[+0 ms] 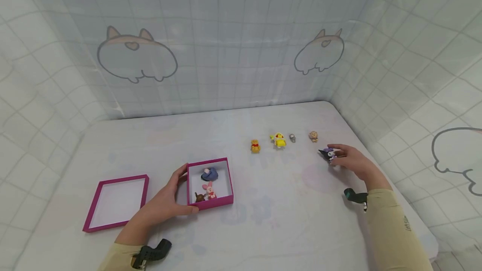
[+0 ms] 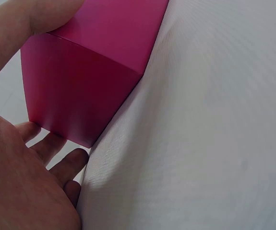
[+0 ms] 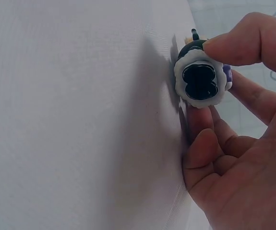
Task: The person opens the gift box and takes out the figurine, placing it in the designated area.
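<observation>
My left hand grips the left side of a magenta open box, thumb on its front wall and fingers at the far side. The left wrist view shows the thumb on the box wall. Inside the box are a blue-grey figurine, a pink rabbit-eared figurine and a brown figurine. At the table's right side, my right hand pinches a black, white and purple figurine between thumb and fingers. In the right wrist view the figurine shows its frilly white-and-black underside.
A magenta-rimmed lid lies left of the box. Across the table's back right stand a yellow bear with red, a yellow figurine, a small grey figurine and a tan figurine. Tiled-pattern curtains surround the table.
</observation>
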The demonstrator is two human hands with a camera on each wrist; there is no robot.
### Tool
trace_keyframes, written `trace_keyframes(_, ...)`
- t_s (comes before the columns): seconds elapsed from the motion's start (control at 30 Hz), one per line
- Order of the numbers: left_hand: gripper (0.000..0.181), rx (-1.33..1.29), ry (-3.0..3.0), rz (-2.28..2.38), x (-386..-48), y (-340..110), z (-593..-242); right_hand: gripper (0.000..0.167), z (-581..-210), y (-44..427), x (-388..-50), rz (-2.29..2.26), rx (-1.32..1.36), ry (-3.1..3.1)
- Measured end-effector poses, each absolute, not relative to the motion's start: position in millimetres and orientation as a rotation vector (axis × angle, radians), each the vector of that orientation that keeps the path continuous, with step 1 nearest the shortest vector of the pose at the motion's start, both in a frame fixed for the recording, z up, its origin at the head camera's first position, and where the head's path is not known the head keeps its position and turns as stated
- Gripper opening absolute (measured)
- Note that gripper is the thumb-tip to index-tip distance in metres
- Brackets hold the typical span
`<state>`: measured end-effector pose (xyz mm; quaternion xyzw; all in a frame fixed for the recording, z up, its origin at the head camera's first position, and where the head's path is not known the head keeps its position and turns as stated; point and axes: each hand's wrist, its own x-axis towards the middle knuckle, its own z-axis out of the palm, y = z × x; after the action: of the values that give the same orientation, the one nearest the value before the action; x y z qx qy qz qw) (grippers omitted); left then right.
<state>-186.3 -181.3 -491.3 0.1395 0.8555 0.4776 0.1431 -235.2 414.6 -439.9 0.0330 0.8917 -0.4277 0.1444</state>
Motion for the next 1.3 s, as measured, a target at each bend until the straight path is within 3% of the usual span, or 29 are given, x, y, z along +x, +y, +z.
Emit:
trace_keyframes(0.5,0.124,0.404,2.453,1.400,-186,-183,-494,0.082,-433,413,-225,-1.282,0.067,2.595)
trace_keyframes(0.77,0.124,0.401,2.445,1.393,-187,-182,-494,0.080,-415,418,-216,-1.324,0.117,2.750)
trace_keyframes(1.3,0.123,0.427,2.463,1.408,-185,-182,-496,0.063,-378,323,-231,-1.440,-0.283,2.717)
